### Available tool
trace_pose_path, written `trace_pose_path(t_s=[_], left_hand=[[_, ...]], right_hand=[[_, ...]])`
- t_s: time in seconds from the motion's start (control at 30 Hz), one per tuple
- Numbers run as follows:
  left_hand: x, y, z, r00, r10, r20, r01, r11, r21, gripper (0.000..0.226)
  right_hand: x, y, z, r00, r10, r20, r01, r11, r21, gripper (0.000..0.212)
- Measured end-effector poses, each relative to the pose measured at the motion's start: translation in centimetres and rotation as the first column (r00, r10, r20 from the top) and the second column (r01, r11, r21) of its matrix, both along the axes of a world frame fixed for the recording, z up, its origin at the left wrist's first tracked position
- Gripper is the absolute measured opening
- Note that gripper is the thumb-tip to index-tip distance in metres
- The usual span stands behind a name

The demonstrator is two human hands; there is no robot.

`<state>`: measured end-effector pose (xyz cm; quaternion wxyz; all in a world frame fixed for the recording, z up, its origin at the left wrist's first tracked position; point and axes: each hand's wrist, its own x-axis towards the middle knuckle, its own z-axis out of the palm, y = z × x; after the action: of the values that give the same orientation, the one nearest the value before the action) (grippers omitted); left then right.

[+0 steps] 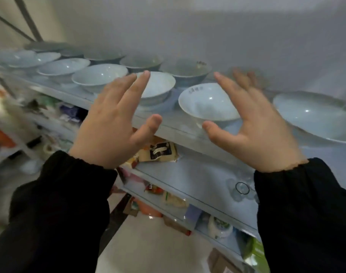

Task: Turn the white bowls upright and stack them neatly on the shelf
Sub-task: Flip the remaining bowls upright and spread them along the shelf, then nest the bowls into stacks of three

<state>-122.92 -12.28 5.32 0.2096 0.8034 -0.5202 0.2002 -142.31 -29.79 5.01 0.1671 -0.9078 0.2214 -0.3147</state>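
Upright white ceramic bowls [206,103] crowded the pale top shelf [168,131] in two rows, rim nearly against rim, leaving only narrow gaps between them. Open air lay above the bowls up to the grey wall [188,36] behind. Both spread hands hung before the shelf's front edge, with clear room between them.

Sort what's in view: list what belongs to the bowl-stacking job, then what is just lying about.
Belongs to the job:
- white bowls, upright in rows
- top shelf
- left hand, open
- right hand, open

Just lying about:
- food packet on the shelf below
- black hair tie
- small patterned jar
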Motion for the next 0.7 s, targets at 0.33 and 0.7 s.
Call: trace_pose_path(t_s=[0.33,0.7], left_hand=[[7.3,11.6,-1.1,0.974,0.222,-0.051,-0.222,0.975,0.006,0.076],[18.8,26.8,-4.1,0.927,0.336,-0.17,-0.345,0.938,-0.028,0.073]], right_hand=[[10.7,8.6,-0.5,0.977,0.177,-0.116,-0.18,0.984,-0.014,0.086],[26.4,21.7,-1.8,0.942,0.316,-0.114,-0.316,0.949,0.015,0.083]])
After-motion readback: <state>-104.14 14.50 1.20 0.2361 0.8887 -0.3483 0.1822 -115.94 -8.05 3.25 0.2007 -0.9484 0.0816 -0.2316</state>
